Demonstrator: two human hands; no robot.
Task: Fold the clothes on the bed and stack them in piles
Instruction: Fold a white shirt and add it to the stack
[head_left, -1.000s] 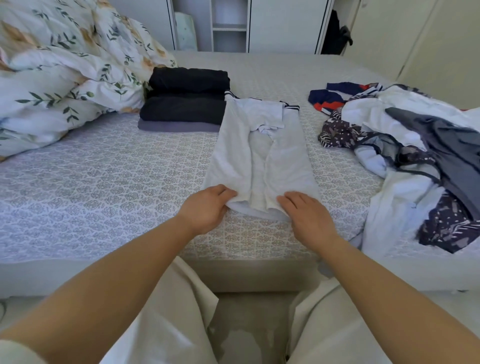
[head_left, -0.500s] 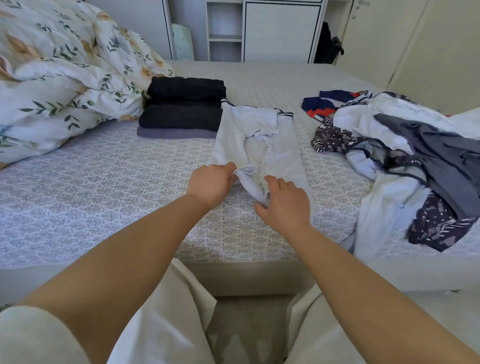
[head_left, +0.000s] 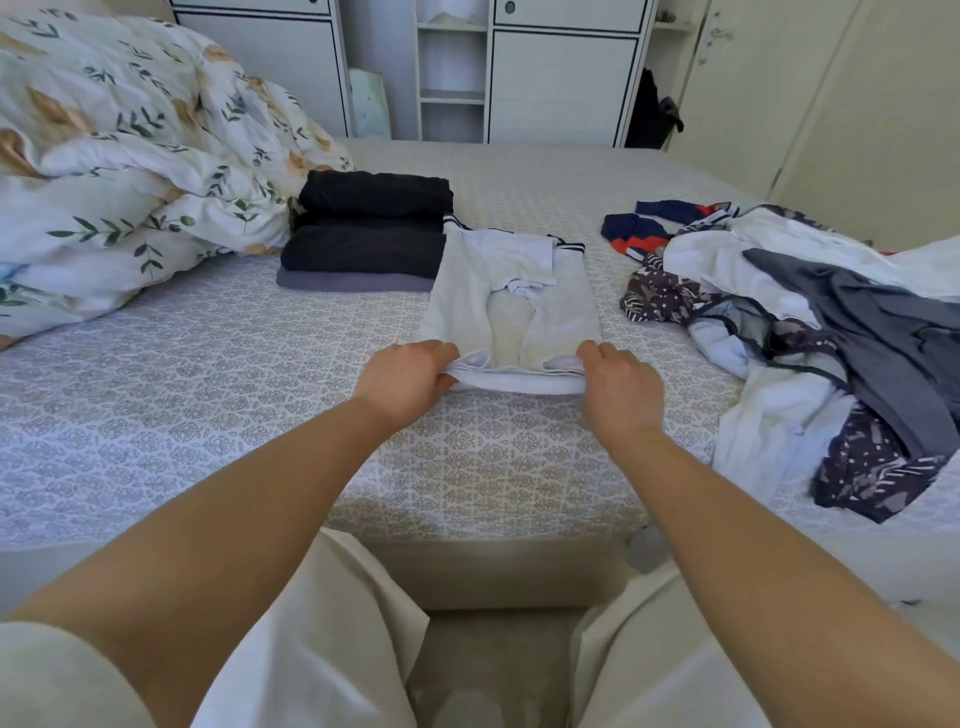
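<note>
Bedroom, white cupboards (head_left: 561, 78) across the top of the frame. Bed (head_left: 208, 415) with a pale patterned cover fills the middle. Floral duvet (head_left: 130, 171) bunched in the upper left.

White garment (head_left: 511, 301) lies at centre frame, already folded into a long narrow strip running away from the viewer. Both side panels are turned inward; a cream inner layer shows down the middle. Dark striped trim marks the far end. Near hem sits lifted slightly off the cover, its layers showing as stacked edges.

Folded stack (head_left: 366, 234) just left of the garment's far end, touching it: two dark pieces on top, a grey-purple one at the bottom. Unfolded heap (head_left: 810, 322) at the right of the frame: white, grey, dark printed fabric, and a navy-and-red piece at its far end.

Left hand (head_left: 402, 382) at the near left corner of the hem, fingers curled around the fabric edge, thumb over the top. Right hand (head_left: 621, 387) at the near right corner, knuckles up, fingers curled onto the hem and pinching it. Both forearms are bare and reach forward from the lower corners of the frame, wrists roughly level. Pale trousers (head_left: 322, 649) show at the bottom edge.
</note>
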